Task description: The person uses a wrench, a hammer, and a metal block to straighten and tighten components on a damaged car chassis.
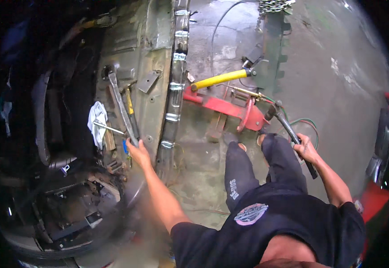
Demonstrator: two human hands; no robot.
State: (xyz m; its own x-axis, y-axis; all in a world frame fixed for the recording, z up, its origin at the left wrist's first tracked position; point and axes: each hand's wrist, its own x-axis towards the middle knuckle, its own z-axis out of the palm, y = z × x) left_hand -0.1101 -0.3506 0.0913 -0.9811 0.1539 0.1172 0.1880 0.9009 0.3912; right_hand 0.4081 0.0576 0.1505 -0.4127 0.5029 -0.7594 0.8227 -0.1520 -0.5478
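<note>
My left hand (139, 154) grips the lower end of a long grey steel bar (122, 102) lying along the olive metal floor panel. Beside the bar is a tool with a yellow and black handle (129, 102); its lower end is close to my fingers. A white cloth (97, 116), a thin silver rod (112, 128), a wooden block (109, 140) and a small blue tool (126, 147) lie nearby. My right hand (307, 148) is closed round the black handle of a hammer (272, 111), its head raised away from my body.
A long seam (174, 100) with shiny patches edges the panel. Beyond it stand a red steel puller (217, 107) with a yellow cylinder (221, 78), hoses (302, 120) and a chain (275, 6). The open car body (47, 120) is left; red and black objects (378, 196) are at far right.
</note>
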